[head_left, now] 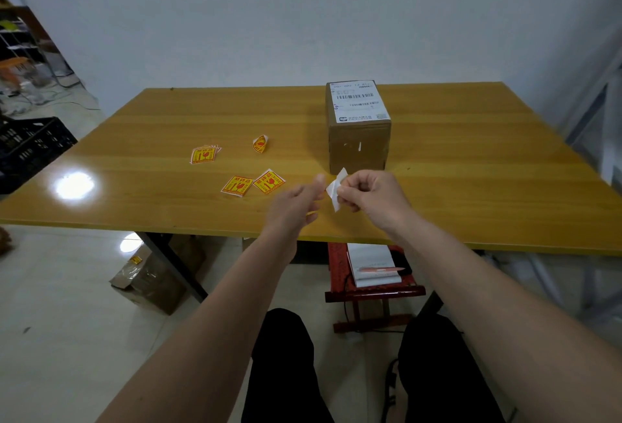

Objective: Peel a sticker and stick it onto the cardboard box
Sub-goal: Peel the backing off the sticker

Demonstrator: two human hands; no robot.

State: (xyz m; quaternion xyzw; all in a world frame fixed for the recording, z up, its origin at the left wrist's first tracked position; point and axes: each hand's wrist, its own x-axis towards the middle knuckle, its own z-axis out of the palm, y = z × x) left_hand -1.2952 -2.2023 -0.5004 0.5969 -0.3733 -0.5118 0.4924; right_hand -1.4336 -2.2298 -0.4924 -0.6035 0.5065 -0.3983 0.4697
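Observation:
A brown cardboard box [358, 145] with a white shipping label on top stands on the yellow table [168, 126], right of centre. Just in front of it, my right hand [372, 195] pinches a small white sticker sheet [336, 188], its blank back facing me. My left hand [294, 204] is close beside it, thumb tip near the sheet's left edge; whether it touches is unclear. Several yellow and red stickers lie on the table: a small stack [203, 155], a curled one [260, 144] and two flat ones [237, 186], [269, 181].
A black crate [30, 146] stands on the floor to the left. Under the table are a cardboard box [151, 278] and a red stool [370, 288] with a notepad and pen. My legs are below, near the table's front edge.

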